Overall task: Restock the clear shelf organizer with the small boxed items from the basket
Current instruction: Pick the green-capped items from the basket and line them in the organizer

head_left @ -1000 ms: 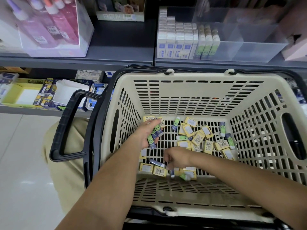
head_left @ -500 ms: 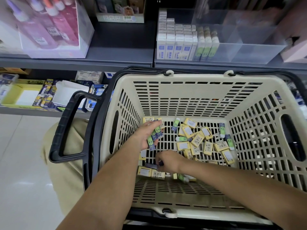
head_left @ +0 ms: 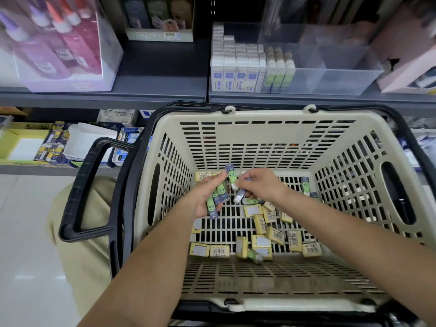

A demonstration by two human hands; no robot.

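While left hand (head_left: 203,200) grips several green boxes (head_left: 215,197) above the basket (head_left: 259,116) floor, right hand (head_left: 262,185) pinches one box (head_left: 238,196) just right of them, axes roughly parallel. Organizer (head_left: 342,74) sits far, on shelf (head_left: 165,95).

The basket (head_left: 259,119) at centre frame is cream, its walls cut in rows of slots, with black handles (head_left: 82,192). On its floor lie pale yellow boxes (head_left: 260,224) bearing white labels and black barcodes. The slim boxes (head_left: 218,197) at centre are navy and green with a smiling-face print. Upper right, the clear organizer (head_left: 342,76) holds white boxes (head_left: 236,74) with blue panels.
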